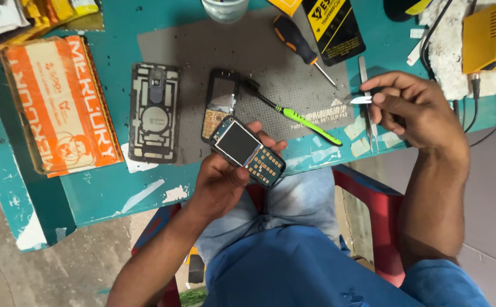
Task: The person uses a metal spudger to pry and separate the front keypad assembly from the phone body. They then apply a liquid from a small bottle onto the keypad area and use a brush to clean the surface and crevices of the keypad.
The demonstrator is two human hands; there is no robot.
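My left hand (225, 179) holds a small opened keypad phone board (247, 150) with its screen and bare keypad contacts facing up, just over the table's front edge. My right hand (413, 108) hovers at the right, pinching a small thin clear piece (361, 100) between thumb and fingers. Metal tweezers (368, 105) lie on the table just under that hand. The phone's front cover (221, 103) lies on the grey mat (259, 51) right behind the board.
On the mat lie a green-handled tool (305, 120), an orange-and-black screwdriver (296, 41) and a phone back frame (155, 111). An orange box (60, 105) sits left, a yellow device (491, 37) with cables far right. The teal table (117, 182) ends near my lap.
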